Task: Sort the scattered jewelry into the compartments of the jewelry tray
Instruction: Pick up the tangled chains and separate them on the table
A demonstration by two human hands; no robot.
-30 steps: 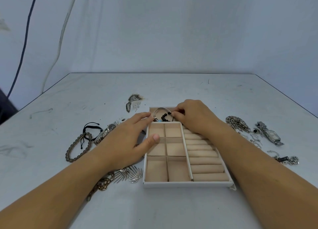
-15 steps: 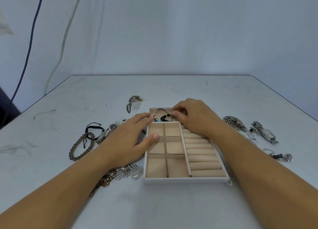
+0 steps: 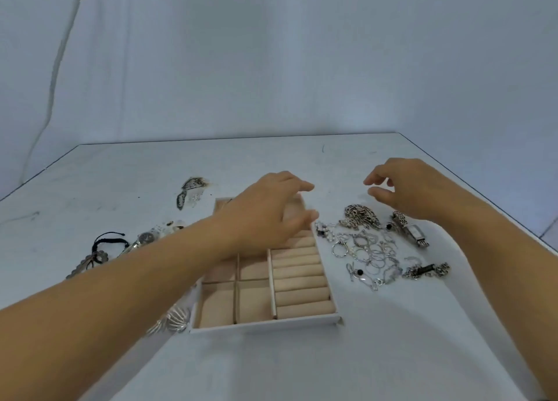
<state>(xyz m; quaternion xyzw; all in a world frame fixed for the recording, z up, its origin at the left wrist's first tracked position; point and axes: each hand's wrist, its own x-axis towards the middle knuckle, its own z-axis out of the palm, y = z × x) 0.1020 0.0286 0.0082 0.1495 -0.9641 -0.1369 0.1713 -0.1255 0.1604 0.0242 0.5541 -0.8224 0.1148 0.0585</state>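
**Position.** The jewelry tray (image 3: pixel 262 322) sits mid-table (image 3: pixel 271 370), directly in front of you. The square compartments and ring rolls in view hold nothing I can see. The far end is hidden under your left hand (image 3: pixel 271 210).

**Hands.** Your left hand hovers over the far part of the tray, fingers extended and relaxed, holding nothing visible. Your right hand (image 3: pixel 413 189) hangs above the table just beyond the chain bundle (image 3: pixel 360 216), fingers loosely curled, thumb and forefinger apart, nothing between them.

**Stock outside the tray.**
- Right of the tray: the chain bundle, a silver watch (image 3: pixel 412 233) and a tangled heap of rings and fine chains (image 3: pixel 368 256).
- Left of the tray: a black cord bracelet (image 3: pixel 107 243), a second watch (image 3: pixel 146 237) and a fan-shaped silver piece (image 3: pixel 175 322) against the near corner.

**Step in hand.** In my judgement you are between placements and reaching for the next piece on the right. The sort looks to be at an early stage.

**Next move.**
- Lower the right hand onto one piece only; the chain bundle is nearest.
- Pinch it clear of the heap, since the fine chains and rings look interlocked and may drag neighbours along.
- Carry it to a square compartment, not the ring rolls.
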